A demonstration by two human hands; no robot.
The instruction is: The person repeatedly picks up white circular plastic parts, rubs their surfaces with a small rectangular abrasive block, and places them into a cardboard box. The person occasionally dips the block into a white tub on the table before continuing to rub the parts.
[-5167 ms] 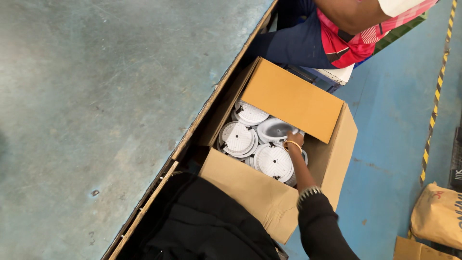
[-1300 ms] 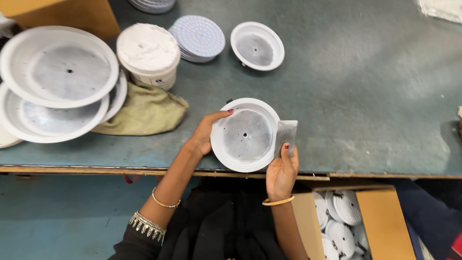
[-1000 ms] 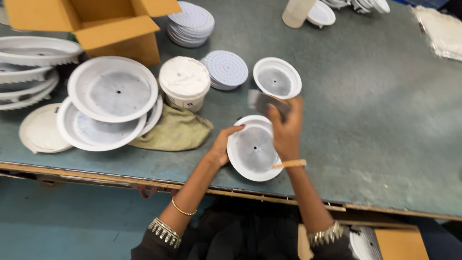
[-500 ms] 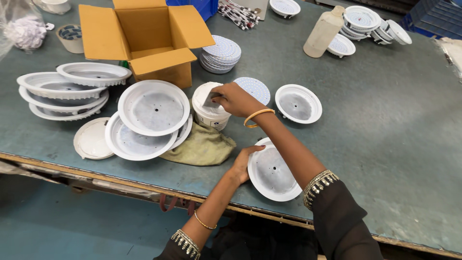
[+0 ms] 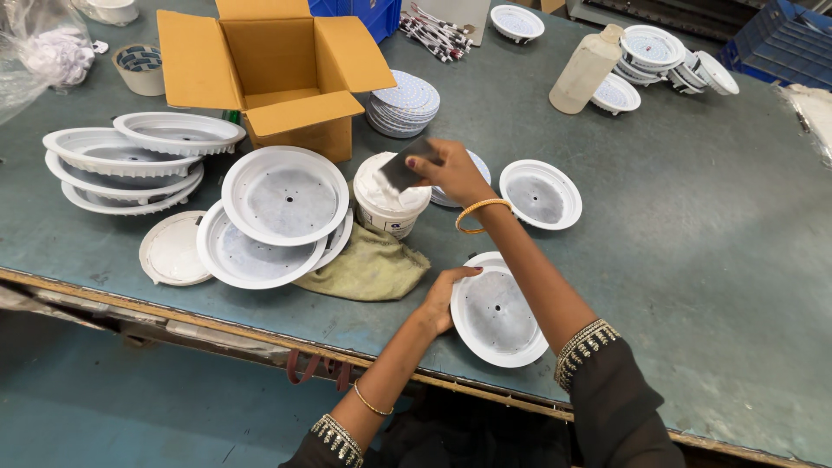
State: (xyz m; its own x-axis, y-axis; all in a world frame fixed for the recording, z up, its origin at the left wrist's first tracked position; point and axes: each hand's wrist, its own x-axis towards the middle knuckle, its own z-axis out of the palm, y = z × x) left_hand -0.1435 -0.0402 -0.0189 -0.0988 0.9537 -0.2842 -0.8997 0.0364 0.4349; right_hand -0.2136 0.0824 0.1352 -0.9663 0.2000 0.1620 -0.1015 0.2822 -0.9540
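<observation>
1. The right hand (image 5: 452, 172) reaches to the far side of the worktop (image 5: 693, 260), its fingers clenched on a flat grey scraper (image 5: 404, 168) whose blade dips into the white paste tub (image 5: 389, 196).
2. The left hand (image 5: 440, 299) rests at the near edge, fingers curled on the left rim of a white round housing (image 5: 497, 310), which lies dished side up, close to the worktop's near lip.
3. Just left of the housing lies an olive rag (image 5: 368, 267), touching the tub's base; beyond it sit stacked larger white dishes (image 5: 284, 195) and an open cardboard box (image 5: 277, 69).
4. Risk, as I judge it: paste could drop from the blade onto the rag or worktop on the way across, since the tub and housing stand apart.
5. The housing sits so near the edge that a push from the steadying hand might slide it off.
</observation>
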